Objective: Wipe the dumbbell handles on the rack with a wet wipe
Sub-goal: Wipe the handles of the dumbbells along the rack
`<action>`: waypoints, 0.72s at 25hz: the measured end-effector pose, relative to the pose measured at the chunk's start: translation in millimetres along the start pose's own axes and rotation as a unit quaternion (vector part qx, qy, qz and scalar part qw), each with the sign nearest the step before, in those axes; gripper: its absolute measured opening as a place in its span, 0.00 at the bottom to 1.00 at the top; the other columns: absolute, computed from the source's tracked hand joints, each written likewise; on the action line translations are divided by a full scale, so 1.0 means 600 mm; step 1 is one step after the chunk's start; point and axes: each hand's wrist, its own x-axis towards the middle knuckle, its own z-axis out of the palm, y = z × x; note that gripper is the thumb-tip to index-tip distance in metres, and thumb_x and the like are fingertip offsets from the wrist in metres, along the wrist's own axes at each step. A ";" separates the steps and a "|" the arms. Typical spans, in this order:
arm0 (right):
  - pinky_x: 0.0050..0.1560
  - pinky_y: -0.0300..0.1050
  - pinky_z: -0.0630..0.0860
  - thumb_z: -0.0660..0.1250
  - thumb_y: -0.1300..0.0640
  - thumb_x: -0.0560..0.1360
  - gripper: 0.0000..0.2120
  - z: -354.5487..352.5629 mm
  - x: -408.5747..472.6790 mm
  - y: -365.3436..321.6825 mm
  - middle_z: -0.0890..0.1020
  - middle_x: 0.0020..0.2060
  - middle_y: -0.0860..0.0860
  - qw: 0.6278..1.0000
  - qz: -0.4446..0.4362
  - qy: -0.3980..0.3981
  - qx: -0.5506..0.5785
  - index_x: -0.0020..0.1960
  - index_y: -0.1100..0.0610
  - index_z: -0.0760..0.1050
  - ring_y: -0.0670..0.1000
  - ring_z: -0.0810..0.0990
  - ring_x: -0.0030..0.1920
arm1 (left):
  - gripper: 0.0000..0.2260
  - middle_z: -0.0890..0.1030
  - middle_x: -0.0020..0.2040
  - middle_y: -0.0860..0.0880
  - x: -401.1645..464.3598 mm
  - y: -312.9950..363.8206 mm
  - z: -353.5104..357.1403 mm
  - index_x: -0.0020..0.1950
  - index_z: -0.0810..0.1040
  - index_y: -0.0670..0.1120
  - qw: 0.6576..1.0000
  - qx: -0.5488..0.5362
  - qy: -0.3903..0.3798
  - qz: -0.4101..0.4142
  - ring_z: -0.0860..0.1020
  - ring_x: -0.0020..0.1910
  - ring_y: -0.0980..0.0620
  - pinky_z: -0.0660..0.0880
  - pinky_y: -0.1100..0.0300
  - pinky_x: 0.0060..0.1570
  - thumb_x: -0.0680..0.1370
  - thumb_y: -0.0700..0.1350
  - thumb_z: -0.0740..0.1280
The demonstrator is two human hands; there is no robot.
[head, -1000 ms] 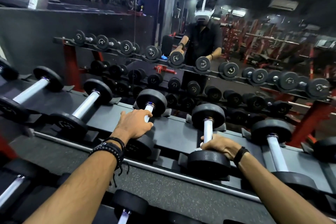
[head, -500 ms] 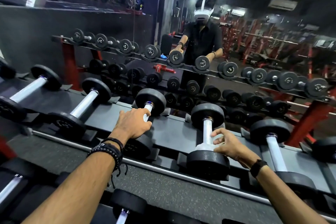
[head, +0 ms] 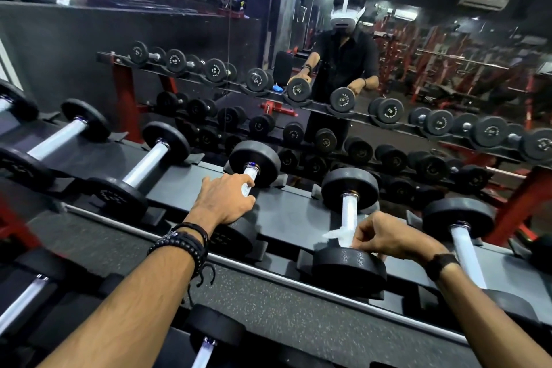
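Wet wipe pinched in right hand fingers against dumbbell handle (left hand gripping neighbouring handle).

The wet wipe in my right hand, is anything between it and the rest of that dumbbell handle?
Nothing visible. The right hand pinches the wet wipe against the near end of the handle, and the handle is bare up to the far weight plate.

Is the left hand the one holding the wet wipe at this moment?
No, the left hand grips a bare dumbbell handle, while the right hand pinches the white wet wipe against the neighbouring handle.
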 end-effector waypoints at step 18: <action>0.24 0.32 0.70 0.72 0.66 0.69 0.11 0.031 0.028 -0.023 0.80 0.25 0.52 0.967 0.059 0.244 -0.031 0.32 0.57 0.75 0.44 0.78 0.22 | 0.18 0.80 0.55 0.49 0.001 0.002 -0.006 0.65 0.73 0.56 1.000 -0.012 -0.027 -0.004 0.72 0.46 0.50 0.61 0.50 0.54 0.76 0.54 0.64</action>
